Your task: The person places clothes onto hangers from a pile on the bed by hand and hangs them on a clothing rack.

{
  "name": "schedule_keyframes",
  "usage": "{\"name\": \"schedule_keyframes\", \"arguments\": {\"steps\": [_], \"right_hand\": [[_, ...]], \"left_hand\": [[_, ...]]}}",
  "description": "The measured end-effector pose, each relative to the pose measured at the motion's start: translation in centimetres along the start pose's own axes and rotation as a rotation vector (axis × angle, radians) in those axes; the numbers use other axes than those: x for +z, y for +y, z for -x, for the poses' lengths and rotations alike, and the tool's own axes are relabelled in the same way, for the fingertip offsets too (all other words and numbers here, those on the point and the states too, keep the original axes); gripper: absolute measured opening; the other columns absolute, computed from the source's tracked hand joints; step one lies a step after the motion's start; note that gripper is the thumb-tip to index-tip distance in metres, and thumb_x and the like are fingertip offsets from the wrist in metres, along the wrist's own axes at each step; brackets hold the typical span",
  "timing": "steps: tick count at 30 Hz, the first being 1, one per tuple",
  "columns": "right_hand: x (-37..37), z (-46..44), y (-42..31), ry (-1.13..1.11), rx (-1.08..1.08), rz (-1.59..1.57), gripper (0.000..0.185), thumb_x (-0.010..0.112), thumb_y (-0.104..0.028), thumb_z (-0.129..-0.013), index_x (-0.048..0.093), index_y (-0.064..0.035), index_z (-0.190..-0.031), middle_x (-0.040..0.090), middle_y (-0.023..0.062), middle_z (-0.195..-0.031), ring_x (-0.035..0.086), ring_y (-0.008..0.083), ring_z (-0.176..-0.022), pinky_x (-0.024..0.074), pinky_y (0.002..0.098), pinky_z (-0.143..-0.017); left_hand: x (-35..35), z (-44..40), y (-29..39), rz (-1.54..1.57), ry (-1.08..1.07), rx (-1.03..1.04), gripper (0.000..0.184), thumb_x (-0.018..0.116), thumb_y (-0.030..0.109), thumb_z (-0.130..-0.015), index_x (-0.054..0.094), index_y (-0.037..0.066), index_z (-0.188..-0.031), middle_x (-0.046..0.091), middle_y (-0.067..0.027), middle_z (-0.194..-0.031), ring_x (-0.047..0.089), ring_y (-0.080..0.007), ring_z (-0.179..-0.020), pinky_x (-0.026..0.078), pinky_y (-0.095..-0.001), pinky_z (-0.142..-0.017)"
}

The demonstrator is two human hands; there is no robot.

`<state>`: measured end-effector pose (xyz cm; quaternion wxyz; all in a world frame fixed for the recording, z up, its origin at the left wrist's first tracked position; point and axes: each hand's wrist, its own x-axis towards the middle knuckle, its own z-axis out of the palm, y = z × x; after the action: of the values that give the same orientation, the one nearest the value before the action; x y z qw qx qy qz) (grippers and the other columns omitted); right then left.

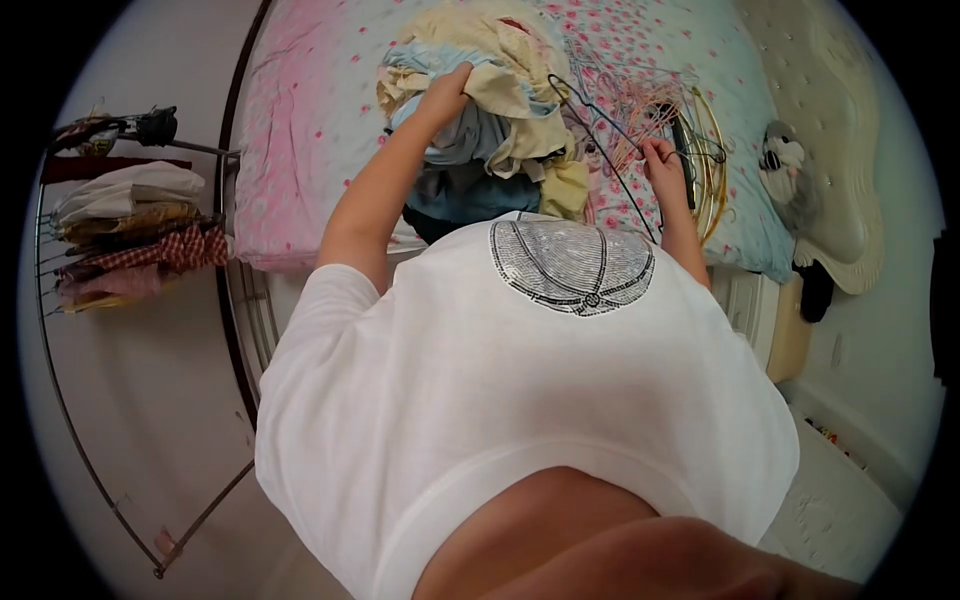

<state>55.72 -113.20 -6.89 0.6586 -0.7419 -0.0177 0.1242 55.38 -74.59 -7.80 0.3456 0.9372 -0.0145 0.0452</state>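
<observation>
On the left, clothes [130, 205] hang on a metal rack [41, 240], and nothing there looks likely to go wrong. Next comes the bed [290, 160], with a big pile of clothes [520, 135] in the middle that runs down to the near edge. The left hand [445, 98] rests on top of the pile with its fingers in the cloth; I cannot tell if they grip it. The clothes look all mixed up, so pulling one hard could drag others along, and the low, dark ones might slip off the near edge. To the right of the pile, the right hand [664, 168] has its fingers closed on a thin black hanger [606, 153], which leans toward the pile. Its tip is close to the clothes, so it could snag one. Behind that hand, nearer the right edge, lie lots of pink hangers [645, 105] and gold hangers [722, 180]. They look tangled, so lifting one could pull up more. As for words, the white shirt [530, 380] has a cap picture [575, 265], but I can read no letters or brand names anywhere.
</observation>
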Motion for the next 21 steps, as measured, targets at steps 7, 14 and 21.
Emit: {"name": "schedule_keyframes", "arguments": {"steps": [7, 14, 21], "right_hand": [[1.9, -1.1, -1.5, 0.02, -0.151, 0.064, 0.017, 0.055, -0.017, -0.086, 0.057, -0.0007, -0.084, 0.053, -0.001, -0.063, 0.052, 0.0068, -0.057, 0.0375, 0.0208, -0.05], [3.8, -1.3, -2.1, 0.019, -0.177, 0.391, 0.015, 0.054, -0.015, -0.087, 0.056, -0.0003, -0.085, 0.054, 0.0009, -0.066, 0.051, 0.0074, -0.061, 0.0391, 0.0224, -0.055], [5.0, 0.0, -0.5, 0.023, -0.197, 0.334, 0.017, 0.058, -0.019, -0.084, 0.057, -0.0014, -0.084, 0.056, 0.0013, -0.062, 0.047, 0.0068, -0.055, 0.0381, 0.0233, -0.051]], "left_hand": [[-4.5, 4.5, 2.1, -0.34, -0.231, 0.287, 0.035, 0.061, 0.003, -0.065, 0.057, 0.013, -0.098, 0.06, -0.0058, -0.091, 0.053, -0.0251, -0.093, 0.036, -0.0374, -0.079], [-3.4, 6.1, -2.0, -0.661, 0.014, 0.38, 0.027, 0.06, 0.014, -0.068, 0.058, 0.016, -0.095, 0.055, -0.0029, -0.088, 0.053, -0.0207, -0.095, 0.033, -0.0376, -0.082], [-2.6, 6.1, -3.0, -0.502, -0.314, 0.045, 0.027, 0.053, 0.019, -0.074, 0.058, 0.014, -0.1, 0.057, -0.0071, -0.103, 0.051, -0.0226, -0.103, 0.036, -0.0411, -0.083]]}}
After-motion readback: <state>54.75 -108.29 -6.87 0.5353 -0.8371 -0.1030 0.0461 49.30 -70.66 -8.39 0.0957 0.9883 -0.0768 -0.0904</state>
